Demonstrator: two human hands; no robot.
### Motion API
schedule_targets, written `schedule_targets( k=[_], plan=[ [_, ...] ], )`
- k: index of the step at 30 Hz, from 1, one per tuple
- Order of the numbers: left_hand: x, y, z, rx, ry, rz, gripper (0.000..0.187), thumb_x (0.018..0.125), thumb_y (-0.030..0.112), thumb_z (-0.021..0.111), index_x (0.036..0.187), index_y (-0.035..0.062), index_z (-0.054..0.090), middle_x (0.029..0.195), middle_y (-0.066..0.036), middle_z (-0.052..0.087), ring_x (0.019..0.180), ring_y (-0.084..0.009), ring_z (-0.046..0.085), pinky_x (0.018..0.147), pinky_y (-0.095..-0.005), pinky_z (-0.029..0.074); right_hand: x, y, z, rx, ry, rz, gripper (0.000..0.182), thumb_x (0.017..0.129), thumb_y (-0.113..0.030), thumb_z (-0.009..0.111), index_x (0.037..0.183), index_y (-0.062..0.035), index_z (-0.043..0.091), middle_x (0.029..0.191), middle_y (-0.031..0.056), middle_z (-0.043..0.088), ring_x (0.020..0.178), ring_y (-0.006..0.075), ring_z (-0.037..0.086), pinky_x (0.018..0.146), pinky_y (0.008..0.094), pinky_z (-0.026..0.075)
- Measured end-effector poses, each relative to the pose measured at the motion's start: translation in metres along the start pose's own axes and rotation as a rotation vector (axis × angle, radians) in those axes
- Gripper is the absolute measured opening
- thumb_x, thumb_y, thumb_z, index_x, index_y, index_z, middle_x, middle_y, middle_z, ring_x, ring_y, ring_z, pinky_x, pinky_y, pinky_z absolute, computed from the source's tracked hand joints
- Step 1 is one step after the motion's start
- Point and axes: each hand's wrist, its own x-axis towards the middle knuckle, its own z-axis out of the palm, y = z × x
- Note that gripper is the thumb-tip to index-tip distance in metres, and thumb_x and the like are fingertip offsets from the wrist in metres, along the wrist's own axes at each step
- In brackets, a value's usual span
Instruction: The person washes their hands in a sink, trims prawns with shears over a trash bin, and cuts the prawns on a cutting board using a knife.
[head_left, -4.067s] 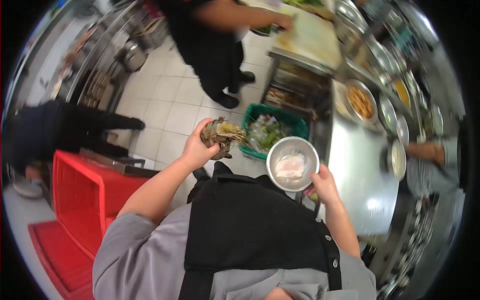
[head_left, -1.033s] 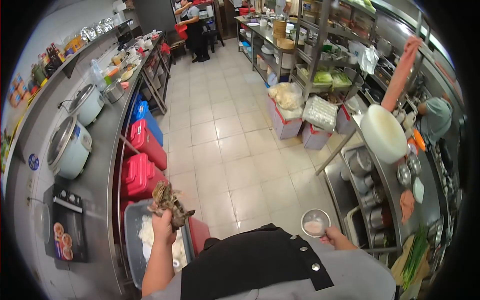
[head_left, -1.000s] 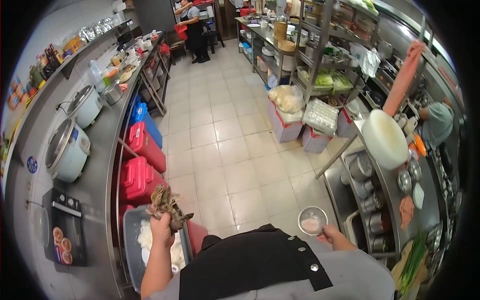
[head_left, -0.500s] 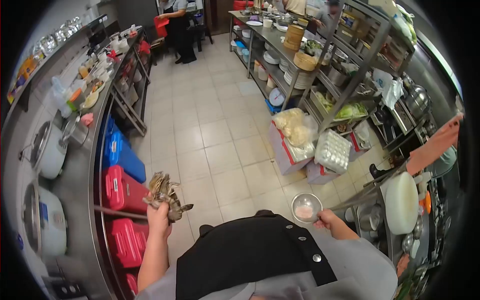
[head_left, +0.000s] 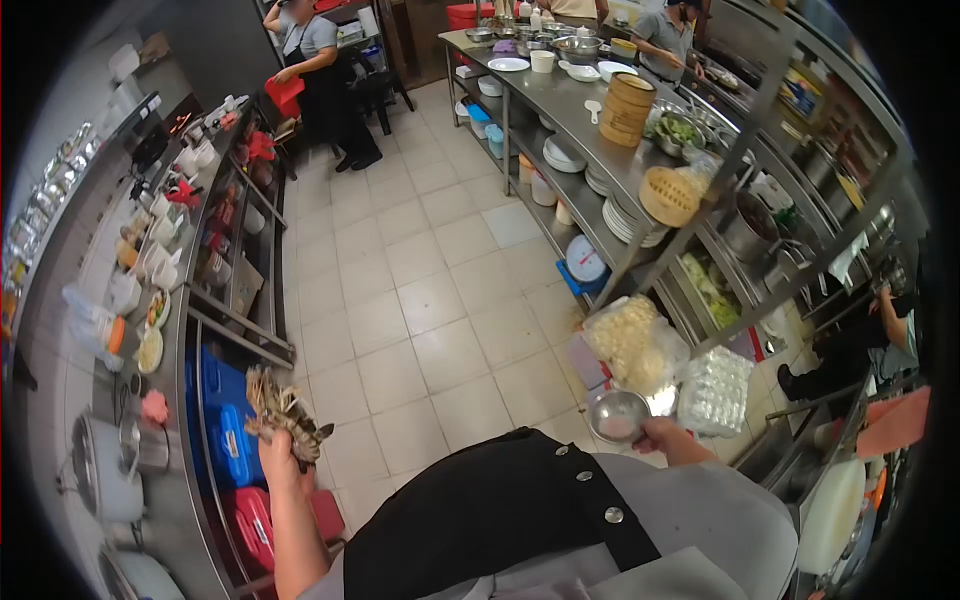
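My left hand (head_left: 281, 460) is closed around a bunch of grey-brown raw prawns (head_left: 284, 411), with legs and feelers sticking up and a tail pointing right. It is held out over the floor beside the blue and red bins on the left. My right hand (head_left: 675, 438) grips the rim of a small metal bowl (head_left: 617, 414). Something pale pink lies in the bowl, too blurred to name. Just beyond the bowl are a bag of pale yellow pieces (head_left: 638, 345) and a plastic-wrapped stack of egg-tray-like packs (head_left: 715, 390).
A tiled aisle (head_left: 415, 290) runs ahead between a left counter (head_left: 190, 330) and a right steel table (head_left: 560, 105) with bamboo steamers (head_left: 628, 108). A person with a red item (head_left: 318, 80) stands at the far left. Other people work at the right.
The view has moved forward along the aisle; the right table, bags and far person appear nearer. Both hands keep hold of the prawns and the bowl.
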Motion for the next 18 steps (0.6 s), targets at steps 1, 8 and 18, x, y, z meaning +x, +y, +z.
schedule_targets(
  k=[1, 8, 18],
  plan=[
    [0.026, -0.011, -0.011, 0.025, 0.054, 0.02, 0.041, 0.094, 0.012, 0.053, 0.135, 0.0055, 0.049, 0.113, -0.007, 0.064, 0.093, -0.0208, 0.066, 0.075, -0.0385, 0.057, 0.009, -0.05, 0.011, -0.013, -0.019, -0.057, 0.032, 0.096, -0.016, 0.048, 0.112, 0.0095, 0.06, 0.083, 0.0271, 0.07, 0.067, 0.0347, 0.073, 0.057, 0.0436, 0.062],
    [0.18, -0.03, -0.003, 0.071, 0.199, -0.116, 0.045, 0.092, 0.008, 0.054, 0.136, 0.0037, 0.052, 0.115, -0.005, 0.064, 0.095, -0.017, 0.064, 0.077, -0.0334, 0.055, 0.025, -0.398, 0.109, -0.052, -0.201, -0.44, 0.03, 0.093, -0.015, 0.05, 0.116, 0.0017, 0.057, 0.084, 0.0167, 0.071, 0.065, 0.0275, 0.072, 0.05, 0.0391, 0.055],
    [0.524, -0.059, 0.095, 0.057, 0.07, -0.173, 0.049, 0.087, 0.006, 0.058, 0.135, 0.0046, 0.048, 0.111, -0.005, 0.06, 0.091, -0.017, 0.063, 0.076, -0.0321, 0.054, 0.006, -0.696, 0.247, -0.075, -0.151, -0.465, 0.036, 0.092, -0.016, 0.05, 0.121, 0.0057, 0.056, 0.093, 0.0175, 0.071, 0.069, 0.0252, 0.073, 0.053, 0.0321, 0.058]
  ],
)
